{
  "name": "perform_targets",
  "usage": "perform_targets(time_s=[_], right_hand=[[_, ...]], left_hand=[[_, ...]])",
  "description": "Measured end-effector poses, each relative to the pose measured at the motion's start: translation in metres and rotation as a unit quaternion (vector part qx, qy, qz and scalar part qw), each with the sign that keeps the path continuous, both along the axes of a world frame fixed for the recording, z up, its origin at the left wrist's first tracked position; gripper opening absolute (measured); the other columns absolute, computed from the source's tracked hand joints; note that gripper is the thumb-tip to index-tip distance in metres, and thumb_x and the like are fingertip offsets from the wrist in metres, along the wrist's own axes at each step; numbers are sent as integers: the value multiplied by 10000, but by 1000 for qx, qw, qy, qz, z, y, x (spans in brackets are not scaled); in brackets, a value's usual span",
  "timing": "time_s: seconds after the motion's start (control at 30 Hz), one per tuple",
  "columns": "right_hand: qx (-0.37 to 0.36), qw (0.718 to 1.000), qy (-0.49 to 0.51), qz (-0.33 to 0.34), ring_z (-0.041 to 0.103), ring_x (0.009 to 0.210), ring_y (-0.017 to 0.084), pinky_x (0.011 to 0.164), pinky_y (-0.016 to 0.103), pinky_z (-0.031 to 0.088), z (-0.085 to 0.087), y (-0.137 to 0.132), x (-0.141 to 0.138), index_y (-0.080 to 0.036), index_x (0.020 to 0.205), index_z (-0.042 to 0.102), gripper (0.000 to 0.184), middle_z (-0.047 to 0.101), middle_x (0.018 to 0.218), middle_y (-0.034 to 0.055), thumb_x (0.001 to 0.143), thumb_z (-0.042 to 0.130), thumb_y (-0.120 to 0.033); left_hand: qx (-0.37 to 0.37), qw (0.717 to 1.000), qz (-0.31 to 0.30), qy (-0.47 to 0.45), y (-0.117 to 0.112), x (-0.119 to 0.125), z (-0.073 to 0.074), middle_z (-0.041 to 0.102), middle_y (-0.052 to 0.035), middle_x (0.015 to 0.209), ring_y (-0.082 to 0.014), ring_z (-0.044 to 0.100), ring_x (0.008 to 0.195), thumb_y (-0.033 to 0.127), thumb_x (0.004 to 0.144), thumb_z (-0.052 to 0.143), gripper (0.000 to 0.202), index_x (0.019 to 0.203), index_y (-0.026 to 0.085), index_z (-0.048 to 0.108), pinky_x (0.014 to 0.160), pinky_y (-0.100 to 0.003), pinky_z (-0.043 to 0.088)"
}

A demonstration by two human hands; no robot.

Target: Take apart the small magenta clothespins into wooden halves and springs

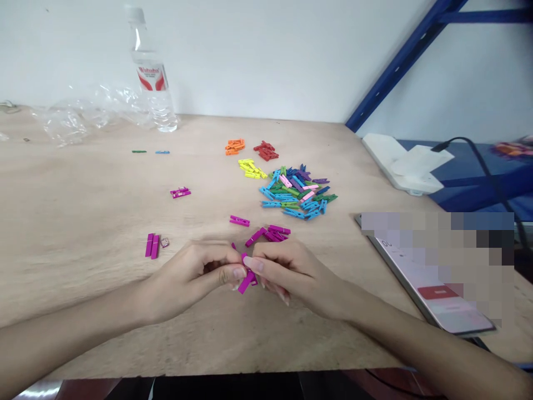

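Your left hand (195, 273) and right hand (295, 269) pinch a magenta mini clothespin (246, 283) between them, thumbs and fingertips closed on it; loose magenta clothespins (240, 220) lie just beyond your fingers; a mixed clothespin pile (297, 191) spreads farther ahead; pale wood-grain tabletop (83, 222) runs beneath your hands; a touchscreen device (453, 314) rests to your right hand's right; far beyond your left hand, a clear water bottle (156, 105) stands before the white wall (250, 55); a blue metal frame (387, 69) slants upward beyond your right.
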State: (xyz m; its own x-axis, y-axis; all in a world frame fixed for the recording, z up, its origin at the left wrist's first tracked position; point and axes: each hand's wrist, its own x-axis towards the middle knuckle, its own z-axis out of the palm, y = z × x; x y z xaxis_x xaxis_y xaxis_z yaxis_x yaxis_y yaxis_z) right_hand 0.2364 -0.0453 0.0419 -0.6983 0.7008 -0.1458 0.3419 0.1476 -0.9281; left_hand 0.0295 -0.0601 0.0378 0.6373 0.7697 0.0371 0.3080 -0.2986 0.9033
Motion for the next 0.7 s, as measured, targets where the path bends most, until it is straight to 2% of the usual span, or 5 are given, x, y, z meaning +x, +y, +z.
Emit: perform_targets(time_s=[0.2,0.37,0.5,0.7], right_hand=[[-114,992,51,-31,411,412,54,401,187,290,-8,0,-1,-161,640,493,388,425,492,-59,926,445,-419],[-195,977,68,-49,357,342,49,364,183,258,-4,0,-5,-169,549,429,399,376,394,-75,923,430,-310],[-238,966,86,-59,330,316,46,350,183,238,-3,0,-7,-178,527,395,387,354,368,-85,905,414,-259],[-283,949,133,-36,361,287,39,327,157,268,-8,3,-7,-172,534,414,380,369,350,-96,892,471,-284]], left_hand=[[8,1000,4,17,-4,3,0,568,18,768,-106,529,721,238,966,386,264,768,168,547,671,-218,409],[68,994,39,80,-11,4,-3,532,18,746,-102,487,666,239,973,361,245,808,171,529,628,-231,381],[101,991,41,81,-12,4,-5,514,23,735,-93,467,646,229,968,374,231,788,171,505,610,-223,365],[67,995,58,47,-13,5,-4,493,28,685,-88,436,600,269,965,378,275,735,172,493,556,-212,356]])
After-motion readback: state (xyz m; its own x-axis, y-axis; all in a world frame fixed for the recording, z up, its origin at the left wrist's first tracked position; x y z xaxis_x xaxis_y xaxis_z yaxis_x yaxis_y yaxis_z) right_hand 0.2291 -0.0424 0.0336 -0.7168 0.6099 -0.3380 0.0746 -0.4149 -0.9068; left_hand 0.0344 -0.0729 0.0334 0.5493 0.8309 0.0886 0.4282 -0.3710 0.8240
